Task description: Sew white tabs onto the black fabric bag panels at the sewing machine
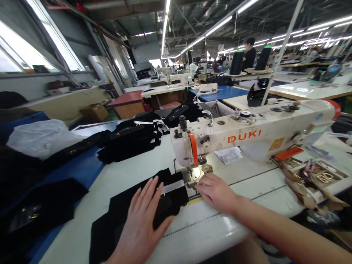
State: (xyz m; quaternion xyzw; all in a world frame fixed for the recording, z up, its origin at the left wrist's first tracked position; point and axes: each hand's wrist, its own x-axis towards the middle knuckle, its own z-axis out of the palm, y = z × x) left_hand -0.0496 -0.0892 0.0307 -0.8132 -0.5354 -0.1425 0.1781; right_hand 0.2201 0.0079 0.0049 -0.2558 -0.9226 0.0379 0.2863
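Observation:
My left hand lies flat with fingers spread on a black fabric piece on the sewing machine table. A pale strip runs across the fabric's right part, near my fingertips. My right hand rests with curled fingers just right of the needle area of a white sewing machine. Its fingertips are pressed together low by the lit needle plate; whatever may be between them is hidden. The fabric's right edge lies left of the presser foot, apart from my right hand.
Black fabric pieces with white strips are piled behind the table's left side. A blue surface at left bears more black pieces and a clear plastic bag. At right, a parts tray holds metal rings, with tan straps beside it. A person stands far back.

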